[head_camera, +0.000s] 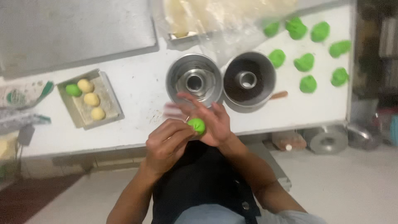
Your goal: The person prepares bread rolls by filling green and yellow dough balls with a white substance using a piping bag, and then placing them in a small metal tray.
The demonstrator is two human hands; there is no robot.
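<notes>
Both hands meet in front of the person's body and shape one green dough ball [196, 125]: the left hand [166, 145] pinches it with curled fingers, the open right hand [211, 120] cups it from behind. Left of the grip, a small tray [108, 96] already holds one green ball and three yellow ones. Far to the right, about ten green dough lumps [304, 62] wait — probably unshaped. At the far left lies a white-green bag [20, 95], blurred.

Two tins [194, 79] are gleaming as shiny metal; the table [137, 103] is looking smooth, matt white; dough [197, 125] is showing soft, glossy green; the tray [74, 110] is appearing dull, floury metal.
</notes>
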